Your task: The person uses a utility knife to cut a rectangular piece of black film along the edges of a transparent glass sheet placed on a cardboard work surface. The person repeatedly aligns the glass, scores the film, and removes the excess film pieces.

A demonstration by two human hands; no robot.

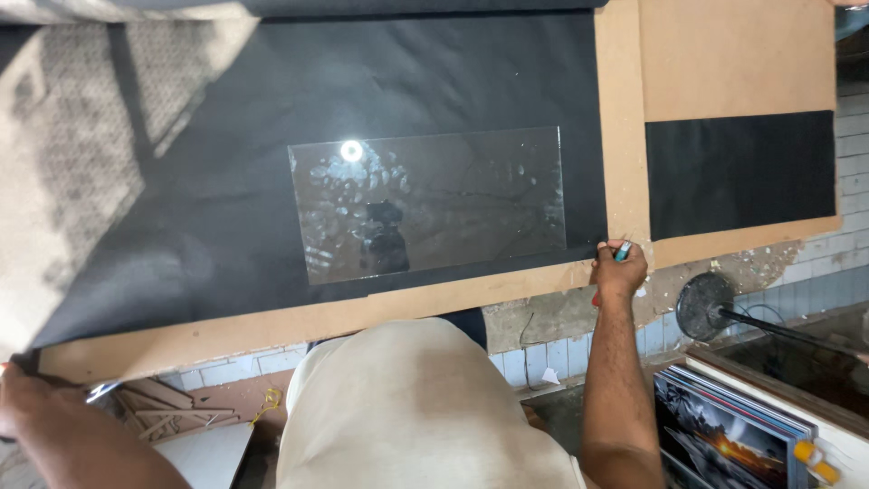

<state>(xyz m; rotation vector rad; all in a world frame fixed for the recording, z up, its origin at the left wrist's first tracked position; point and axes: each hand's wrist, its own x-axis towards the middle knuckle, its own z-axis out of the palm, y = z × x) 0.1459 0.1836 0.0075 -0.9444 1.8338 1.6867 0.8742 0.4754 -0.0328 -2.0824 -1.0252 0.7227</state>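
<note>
Black paper sheet (226,181) covers most of the brown fibreboard panel (620,118), and a clear rectangular glass pane (453,204) lies flat on it (smudged, with a lamp's glare near its upper left corner). A second, smaller black sheet (738,172) sits on another board to the right, well apart from the pane. The left hand (27,398) grips the sheet's lower left corner at the board's edge, fingers curled around it. The right hand (620,267) rests at the board's lower edge, just beside the black sheet's right corner, fingers closed on a small red-and-teal cutter (621,251). Below stand a round fan base (704,305) and stacked framed pictures (724,435).
</note>
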